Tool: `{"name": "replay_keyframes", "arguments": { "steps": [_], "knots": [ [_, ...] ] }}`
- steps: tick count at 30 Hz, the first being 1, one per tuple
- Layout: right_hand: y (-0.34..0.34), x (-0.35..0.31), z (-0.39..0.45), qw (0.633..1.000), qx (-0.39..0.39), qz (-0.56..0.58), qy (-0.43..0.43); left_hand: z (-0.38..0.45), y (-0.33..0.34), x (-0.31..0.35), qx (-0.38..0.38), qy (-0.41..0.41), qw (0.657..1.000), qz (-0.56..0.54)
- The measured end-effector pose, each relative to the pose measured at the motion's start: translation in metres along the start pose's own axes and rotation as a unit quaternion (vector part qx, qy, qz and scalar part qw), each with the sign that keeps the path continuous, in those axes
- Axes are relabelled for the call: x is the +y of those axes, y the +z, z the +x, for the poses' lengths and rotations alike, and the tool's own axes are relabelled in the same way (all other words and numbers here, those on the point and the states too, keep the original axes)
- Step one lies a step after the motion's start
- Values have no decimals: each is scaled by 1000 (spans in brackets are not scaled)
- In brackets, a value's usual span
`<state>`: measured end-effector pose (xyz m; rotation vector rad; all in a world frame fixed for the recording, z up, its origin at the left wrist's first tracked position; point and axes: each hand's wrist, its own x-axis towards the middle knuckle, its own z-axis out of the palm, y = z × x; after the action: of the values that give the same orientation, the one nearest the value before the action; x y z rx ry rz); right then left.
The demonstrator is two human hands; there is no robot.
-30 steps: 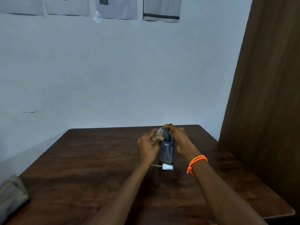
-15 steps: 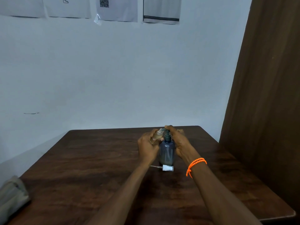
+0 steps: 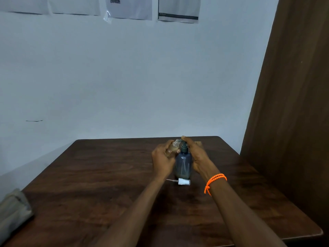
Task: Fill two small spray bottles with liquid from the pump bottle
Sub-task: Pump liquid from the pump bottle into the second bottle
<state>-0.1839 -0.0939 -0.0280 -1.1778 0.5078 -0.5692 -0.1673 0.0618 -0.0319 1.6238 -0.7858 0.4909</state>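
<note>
- Grey-blue pump bottle (image 3: 183,165) stands upright on the dark wooden table (image 3: 92,184), toward the far middle of the top.
- My left hand (image 3: 162,160) is wrapped around a small clear spray bottle (image 3: 172,147), cap off, tilted with its open neck up against the pump spout.
- That small bottle has a label on its lower part; text too small to read. Liquid level inside: can't tell.
- My right hand (image 3: 196,155) sits behind and right of the pump bottle, fingers curled over the pump head (image 3: 184,146), fingertip on top of it.
- White sprayer cap (image 3: 183,182) with its thin dip tube lies flat on the table just in front of the pump bottle, tube pointing left.
- Orange bead bracelet (image 3: 214,181) on my right wrist.
- Folded greyish cloth (image 3: 12,209) at the table's near-left edge, well apart from the bottles.
- Second spray bottle: something pale shows behind my right hand, can't tell what it is.
</note>
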Motion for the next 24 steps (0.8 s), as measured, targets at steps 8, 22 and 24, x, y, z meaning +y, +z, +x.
{"name": "replay_keyframes", "arguments": {
  "steps": [8,22,24],
  "knots": [
    [2,-12,-6,1000,1,20,-5,-2,1,3,-4,4,1000,-13],
    [-4,-3,9,1000,-4,1,-15,-4,3,-3,-25,-7,999,-35],
    [1,-11,-3,1000,-23,14,-10,-1,2,-3,-27,-11,999,-39]
  ]
}}
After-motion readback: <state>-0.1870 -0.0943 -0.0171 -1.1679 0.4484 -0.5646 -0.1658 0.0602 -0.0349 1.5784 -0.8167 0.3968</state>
